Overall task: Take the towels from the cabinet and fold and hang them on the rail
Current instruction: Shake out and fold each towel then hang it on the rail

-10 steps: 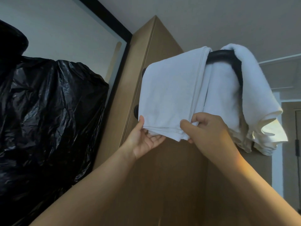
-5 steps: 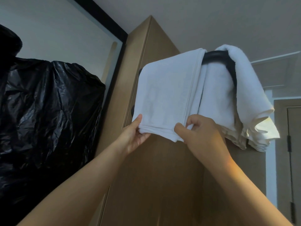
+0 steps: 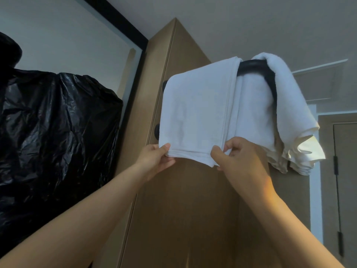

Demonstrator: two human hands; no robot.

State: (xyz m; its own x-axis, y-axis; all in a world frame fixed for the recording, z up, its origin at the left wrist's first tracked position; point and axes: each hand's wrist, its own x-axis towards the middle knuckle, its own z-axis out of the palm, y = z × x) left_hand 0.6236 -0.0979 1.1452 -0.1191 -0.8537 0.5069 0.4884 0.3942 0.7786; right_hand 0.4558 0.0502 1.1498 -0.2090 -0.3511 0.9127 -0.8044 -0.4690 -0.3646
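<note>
Two white towels already hang over the black rail (image 3: pixel 251 65) on the tall cabinet (image 3: pixel 193 200): a looser one (image 3: pixel 293 105) at the right and a folded towel (image 3: pixel 195 111) at the left. The left hand (image 3: pixel 154 159) and right hand (image 3: pixel 239 161) each pinch its bottom edge, grip pressed together on the cloth. Judging by this, hanging is nearly done and only straightening remains; whether more towels wait inside cannot be seen.

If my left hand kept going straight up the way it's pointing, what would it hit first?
Probably the folded white towel that the left hand already pinches at its bottom corner; above that, the black rail it hangs over. Depth is unclear.
</note>
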